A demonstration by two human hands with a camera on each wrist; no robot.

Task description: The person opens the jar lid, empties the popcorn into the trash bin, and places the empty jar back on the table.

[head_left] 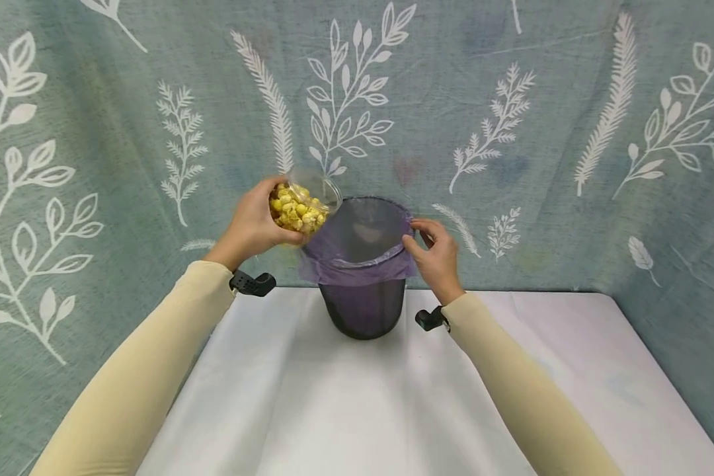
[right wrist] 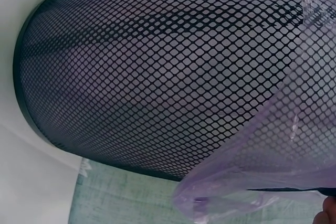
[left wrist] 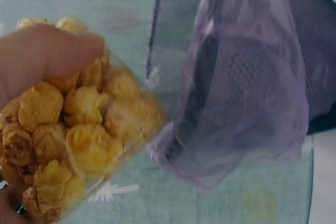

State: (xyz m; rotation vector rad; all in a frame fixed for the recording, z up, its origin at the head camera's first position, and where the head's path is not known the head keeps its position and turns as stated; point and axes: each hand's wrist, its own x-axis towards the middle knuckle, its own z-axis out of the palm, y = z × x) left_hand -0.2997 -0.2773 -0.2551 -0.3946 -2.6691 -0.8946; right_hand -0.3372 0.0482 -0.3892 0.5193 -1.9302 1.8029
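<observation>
Head view is showing the left hand [head_left: 252, 218] gripping a clear jar [head_left: 308, 182], its thumb and fingers wrapping round the sides. Yellow popcorn [head_left: 297, 210] is sitting inside the jar, filling the part nearest the palm. The jar is tilting away from that grip, its mouth pointing right, toward the open top of a black mesh bin [head_left: 363, 317]. The bin is standing to the right of the left hand's grip and to the left of the other hand. A purple bag [head_left: 365, 273] is lining the bin and folding down over its rim. At the rim's right side the right hand [head_left: 439, 254] is pinching the bag's edge between thumb and fingers. Below both grips, a white table [head_left: 345, 403] is supporting the bin. Behind them, a green cloth [head_left: 428, 86] with white leaf patterns is hanging. Cream sleeves [head_left: 155, 357] are covering both arms, and a black wrist device [head_left: 252, 284] is sitting just behind each hand. Left wrist view is showing the popcorn pressing against the jar wall under the thumb, with the bag hanging beyond it.
</observation>
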